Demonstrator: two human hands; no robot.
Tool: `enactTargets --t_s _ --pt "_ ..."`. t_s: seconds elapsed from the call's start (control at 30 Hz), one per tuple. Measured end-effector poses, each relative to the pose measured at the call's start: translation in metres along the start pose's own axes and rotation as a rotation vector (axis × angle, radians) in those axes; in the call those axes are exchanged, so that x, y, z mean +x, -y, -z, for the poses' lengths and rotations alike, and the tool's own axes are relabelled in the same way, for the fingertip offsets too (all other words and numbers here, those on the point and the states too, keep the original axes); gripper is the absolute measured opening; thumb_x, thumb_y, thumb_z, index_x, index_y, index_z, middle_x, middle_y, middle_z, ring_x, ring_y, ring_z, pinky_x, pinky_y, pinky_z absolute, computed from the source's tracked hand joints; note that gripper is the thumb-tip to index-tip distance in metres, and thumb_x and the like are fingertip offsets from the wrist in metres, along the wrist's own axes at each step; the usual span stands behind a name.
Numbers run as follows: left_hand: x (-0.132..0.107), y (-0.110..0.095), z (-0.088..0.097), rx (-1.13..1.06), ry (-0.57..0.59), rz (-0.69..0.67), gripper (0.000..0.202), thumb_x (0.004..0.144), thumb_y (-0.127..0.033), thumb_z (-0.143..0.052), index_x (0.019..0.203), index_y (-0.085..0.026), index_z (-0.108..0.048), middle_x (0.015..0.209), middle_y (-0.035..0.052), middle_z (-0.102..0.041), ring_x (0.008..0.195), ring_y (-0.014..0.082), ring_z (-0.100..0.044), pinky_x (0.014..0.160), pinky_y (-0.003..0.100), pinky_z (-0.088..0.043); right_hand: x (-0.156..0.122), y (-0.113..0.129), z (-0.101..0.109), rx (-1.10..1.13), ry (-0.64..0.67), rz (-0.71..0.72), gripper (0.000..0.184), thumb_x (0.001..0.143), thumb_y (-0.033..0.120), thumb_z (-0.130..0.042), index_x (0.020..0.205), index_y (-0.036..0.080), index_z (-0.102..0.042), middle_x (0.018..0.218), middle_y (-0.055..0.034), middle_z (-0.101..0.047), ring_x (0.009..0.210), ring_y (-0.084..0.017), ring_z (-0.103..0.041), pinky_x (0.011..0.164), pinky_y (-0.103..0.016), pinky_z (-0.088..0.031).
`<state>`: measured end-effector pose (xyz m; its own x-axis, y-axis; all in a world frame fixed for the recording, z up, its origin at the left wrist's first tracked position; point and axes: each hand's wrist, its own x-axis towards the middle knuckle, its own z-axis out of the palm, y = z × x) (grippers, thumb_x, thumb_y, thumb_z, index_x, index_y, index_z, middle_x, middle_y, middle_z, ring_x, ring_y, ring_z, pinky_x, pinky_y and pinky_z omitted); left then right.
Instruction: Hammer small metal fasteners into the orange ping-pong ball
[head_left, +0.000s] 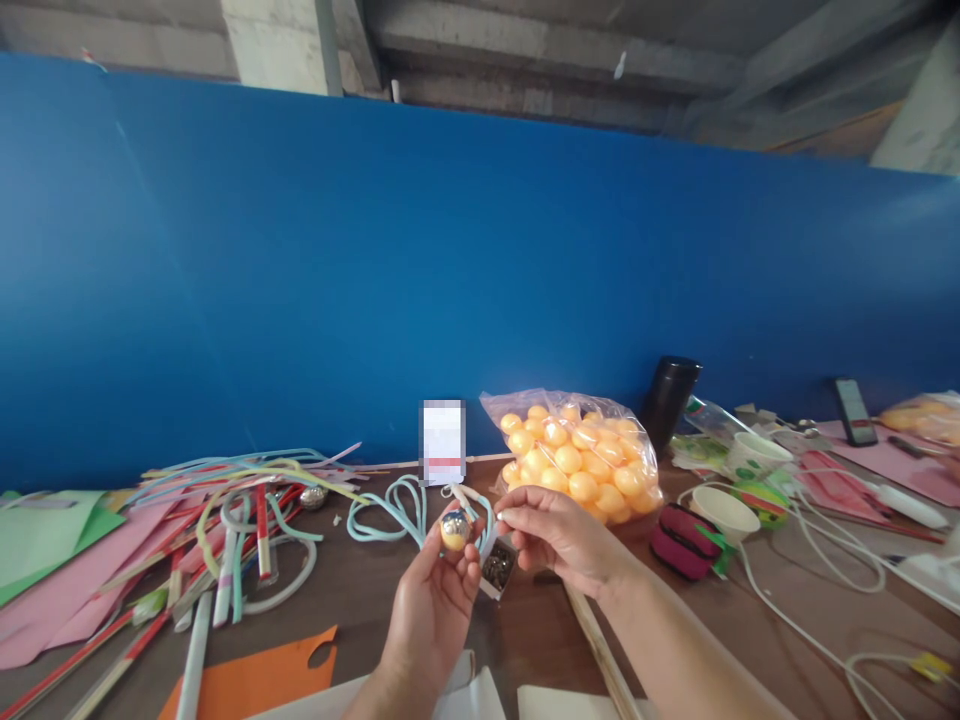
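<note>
A blue wall point(300, 280) stood behind a cluttered brown counter point(360, 600). Far left of the bag of orange balls point(577, 460) lay a heap of coloured strips point(225, 520), too tangled to count. Below the bag and to its left, the left hand point(431, 610) rose from the near edge, its fingers point(471, 568) curled closed around one ball point(455, 530), orange with a shiny top. Directly below the bag, the right hand point(562, 540) reached in, with thumb and forefinger pinched together beside the ball on something too small to make out. One small box point(497, 567) of dark bits sat between the hands. Right of the bag were one black tumbler point(670, 400), two paper cups point(724, 510) and one phone point(855, 410).
</note>
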<state>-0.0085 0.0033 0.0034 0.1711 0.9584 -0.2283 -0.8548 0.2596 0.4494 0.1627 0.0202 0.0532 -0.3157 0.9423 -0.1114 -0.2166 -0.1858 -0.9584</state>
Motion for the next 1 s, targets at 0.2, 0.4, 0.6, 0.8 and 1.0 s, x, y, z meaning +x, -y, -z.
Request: enactTargets --t_s 0.2,0.4,0.6,0.8,1.0 --pt "0.0 0.001 0.0 0.003 0.068 -0.029 0.03 0.088 -0.016 -0.056 0.119 -0.014 -0.059 0.093 0.012 -0.071 0.069 0.0126 -0.067 0.065 0.023 -0.057 0.0 -0.002 0.0 0.095 0.036 -0.021 0.019 0.077 0.026 -0.076 0.092 0.015 -0.07 0.075 -0.0004 -0.068 0.06 -0.007 -0.062 0.05 -0.012 -0.054" --pt "-0.001 0.001 -0.002 0.008 0.055 -0.028 0.032 0.088 -0.016 -0.058 0.12 -0.014 -0.059 0.091 0.0116 -0.072 0.071 0.0142 -0.068 0.068 0.025 -0.058 0.0 -0.002 -0.002 0.125 0.038 -0.036 0.019 0.075 0.023 -0.078 0.09 0.012 -0.072 0.08 -0.0029 -0.071 0.065 -0.008 -0.066 0.059 -0.014 -0.058" --pt "-0.002 0.001 -0.003 0.04 0.058 -0.049 0.031 0.086 -0.014 -0.06 0.117 -0.014 -0.061 0.087 0.0092 -0.072 0.07 0.0125 -0.068 0.066 0.022 -0.058 -0.002 -0.002 -0.007 0.129 0.06 -0.056 0.018 0.076 0.022 -0.078 0.089 0.011 -0.072 0.078 -0.0034 -0.071 0.061 -0.006 -0.065 0.059 -0.013 -0.057" --pt "-0.002 0.001 -0.005 0.031 0.037 -0.038 0.027 0.086 -0.012 -0.06 0.113 -0.013 -0.063 0.089 0.0092 -0.073 0.068 0.0125 -0.069 0.065 0.021 -0.058 -0.002 -0.007 -0.015 0.113 0.02 -0.015 0.018 0.075 0.025 -0.079 0.084 0.013 -0.069 0.067 0.0003 -0.07 0.056 -0.006 -0.063 0.055 -0.013 -0.055" --pt "-0.001 0.001 -0.004 0.06 0.05 -0.029 0.021 0.085 -0.015 -0.062 0.106 -0.011 -0.065 0.093 0.0107 -0.073 0.075 0.0141 -0.07 0.072 0.023 -0.058 -0.002 -0.01 -0.021 0.061 -0.021 0.024 0.018 0.075 0.026 -0.078 0.082 0.014 -0.067 0.062 0.0026 -0.066 0.051 -0.006 -0.059 0.047 -0.013 -0.05"
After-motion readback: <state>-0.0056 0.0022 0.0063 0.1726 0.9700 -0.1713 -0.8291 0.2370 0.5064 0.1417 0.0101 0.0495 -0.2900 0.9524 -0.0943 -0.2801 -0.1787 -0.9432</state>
